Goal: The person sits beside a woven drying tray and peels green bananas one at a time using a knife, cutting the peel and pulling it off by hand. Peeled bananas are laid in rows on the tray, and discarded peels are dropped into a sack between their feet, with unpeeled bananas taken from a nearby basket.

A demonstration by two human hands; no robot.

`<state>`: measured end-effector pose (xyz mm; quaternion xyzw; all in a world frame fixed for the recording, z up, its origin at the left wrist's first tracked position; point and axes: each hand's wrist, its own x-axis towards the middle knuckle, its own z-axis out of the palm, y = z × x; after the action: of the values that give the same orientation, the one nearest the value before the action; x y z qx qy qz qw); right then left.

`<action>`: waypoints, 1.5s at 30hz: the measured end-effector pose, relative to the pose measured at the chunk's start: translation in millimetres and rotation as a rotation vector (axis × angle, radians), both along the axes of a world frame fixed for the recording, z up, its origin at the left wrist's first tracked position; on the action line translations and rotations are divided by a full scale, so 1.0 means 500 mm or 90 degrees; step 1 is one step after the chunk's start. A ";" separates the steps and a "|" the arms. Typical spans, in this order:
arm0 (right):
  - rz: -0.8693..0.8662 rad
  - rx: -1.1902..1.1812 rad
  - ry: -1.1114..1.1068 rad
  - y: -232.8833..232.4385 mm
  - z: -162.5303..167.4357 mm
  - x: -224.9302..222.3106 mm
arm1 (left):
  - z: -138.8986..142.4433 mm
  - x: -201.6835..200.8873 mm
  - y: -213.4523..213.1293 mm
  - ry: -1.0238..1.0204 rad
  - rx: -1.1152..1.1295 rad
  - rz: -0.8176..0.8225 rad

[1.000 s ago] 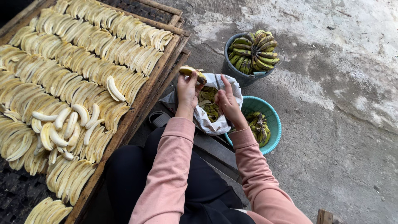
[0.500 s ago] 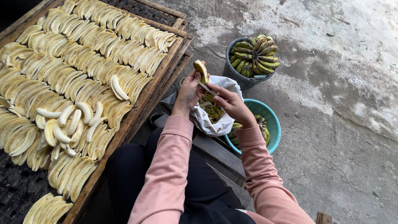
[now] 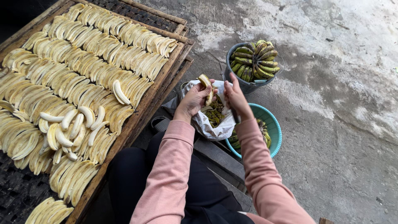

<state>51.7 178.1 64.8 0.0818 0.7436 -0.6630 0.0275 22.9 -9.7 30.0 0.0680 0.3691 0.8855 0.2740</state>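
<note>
Bare, stained concrete floor (image 3: 331,137) runs off to the right here, and along the left a wooden drying rack (image 3: 163,81) lies packed with rows of sliced bananas (image 3: 99,62), a loose heap of whole peeled ones (image 3: 70,124) sitting on top near the middle. The person sits between the rack and two tubs, sleeves pink, working over a white plastic bag (image 3: 207,122) of peel scraps. The left hand (image 3: 192,101) is curled around a banana (image 3: 206,87), fingers wrapped on its lower half so the top stands up above the bag, skin part yellow and part brown. The right hand (image 3: 236,97) is closed on what looks like a thin dark blade or handle running down past the wrist; I cannot make out exactly what it is. Against the frame a second ago, the banana has gone from lying flat across the fingertips to standing upright, and the right hand has come in close beside it, which I would judge to mean the peeling of this one is under way. Beyond the hands a grey bucket (image 3: 244,85) holds green-skinned bunches (image 3: 255,60), and a teal basin (image 3: 271,124) sits just beside the bag with more inside.
</note>
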 end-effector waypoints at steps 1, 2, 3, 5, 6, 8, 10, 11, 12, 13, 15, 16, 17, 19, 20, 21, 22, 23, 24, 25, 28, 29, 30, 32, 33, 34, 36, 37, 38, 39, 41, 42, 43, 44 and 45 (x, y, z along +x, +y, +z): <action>0.016 -0.069 0.040 -0.011 -0.020 0.009 | -0.010 -0.005 0.011 -0.008 -0.010 0.043; 0.031 -0.137 0.077 -0.021 -0.038 0.016 | -0.021 -0.009 0.024 -0.018 -0.020 0.085; 0.023 -0.067 0.166 -0.034 -0.052 0.011 | -0.033 -0.012 0.035 -0.017 -0.032 0.122; 0.010 0.072 0.341 -0.057 -0.075 0.009 | -0.055 -0.013 0.060 -0.019 -0.060 0.196; -0.026 0.142 0.367 -0.067 -0.083 0.007 | -0.064 -0.011 0.072 -0.030 -0.054 0.227; -0.097 0.285 0.424 -0.081 -0.092 0.005 | -0.076 -0.008 0.097 -0.047 -0.036 0.291; -0.147 0.425 0.484 -0.093 -0.095 0.002 | -0.077 0.000 0.114 -0.008 -0.039 0.365; -0.172 0.496 0.511 -0.095 -0.095 0.001 | -0.079 0.003 0.117 0.010 -0.042 0.400; -0.160 0.416 0.472 -0.094 -0.094 0.001 | -0.081 0.005 0.119 -0.028 -0.029 0.378; -0.148 0.335 0.432 -0.091 -0.092 0.001 | -0.080 0.007 0.116 -0.065 -0.017 0.357; -0.093 0.059 0.304 -0.077 -0.084 0.001 | -0.070 0.007 0.100 -0.105 0.032 0.262; -0.046 -0.134 0.208 -0.063 -0.079 0.004 | -0.064 0.006 0.086 -0.114 0.067 0.190; 0.002 -0.325 0.109 -0.053 -0.074 0.005 | -0.057 0.007 0.075 -0.123 0.101 0.117; -0.015 -0.299 0.116 -0.039 -0.066 0.009 | -0.044 0.008 0.063 -0.149 0.044 0.107; -0.024 -0.286 0.122 -0.034 -0.063 0.010 | -0.039 0.007 0.061 -0.160 0.015 0.101; -0.013 -0.232 0.143 -0.031 -0.060 0.012 | -0.037 0.007 0.060 -0.104 -0.063 0.126; -0.002 -0.177 0.162 -0.030 -0.058 0.013 | -0.037 0.006 0.062 -0.049 -0.141 0.150; 0.010 -0.121 0.181 -0.030 -0.057 0.014 | -0.039 0.005 0.065 0.007 -0.218 0.175; 0.002 -0.171 0.160 -0.031 -0.057 0.014 | -0.043 0.002 0.069 -0.004 -0.181 0.186; -0.005 -0.221 0.137 -0.031 -0.059 0.013 | -0.049 -0.002 0.072 -0.015 -0.145 0.196; -0.031 -0.358 0.105 -0.021 -0.070 0.007 | -0.065 -0.017 0.068 -0.039 -0.054 0.216; -0.040 -0.401 0.099 -0.013 -0.076 0.004 | -0.069 -0.021 0.062 -0.047 -0.026 0.221; -0.062 -0.391 0.106 -0.002 -0.083 0.000 | -0.070 -0.026 0.054 -0.082 0.030 0.234; -0.109 -0.371 0.117 0.025 -0.099 -0.005 | -0.068 -0.033 0.034 -0.157 0.141 0.259; -0.106 -0.294 0.131 0.039 -0.107 -0.007 | -0.066 -0.035 0.025 -0.159 0.150 0.260; -0.102 -0.215 0.144 0.052 -0.113 -0.010 | -0.062 -0.037 0.017 -0.162 0.160 0.261; -0.081 0.024 0.156 0.064 -0.121 -0.017 | -0.058 -0.038 0.010 -0.159 0.200 0.231; -0.063 0.184 0.149 0.067 -0.120 -0.019 | -0.058 -0.038 0.010 -0.156 0.231 0.200; -0.045 0.344 0.138 0.066 -0.116 -0.019 | -0.058 -0.036 0.012 -0.155 0.259 0.169; -0.021 0.287 0.191 0.063 -0.107 -0.019 | -0.060 -0.034 0.016 -0.120 0.243 0.132; 0.032 0.171 0.296 0.053 -0.080 -0.015 | -0.066 -0.030 0.025 -0.049 0.210 0.059; 0.069 0.071 0.235 0.048 -0.063 -0.012 | -0.067 -0.028 0.029 -0.076 0.195 0.034; 0.105 -0.029 0.171 0.045 -0.045 -0.008 | -0.069 -0.025 0.033 -0.105 0.180 0.009; 0.141 -0.129 0.106 0.041 -0.028 -0.005 | -0.069 -0.023 0.035 -0.135 0.163 -0.015; 0.143 -0.104 0.112 0.034 -0.015 -0.004 | -0.067 -0.020 0.034 -0.142 0.165 -0.029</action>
<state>49.7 195.2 57.2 -0.0629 0.6914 -0.7185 0.0425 12.7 7.5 -3.5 0.0127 0.2175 0.9213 0.3221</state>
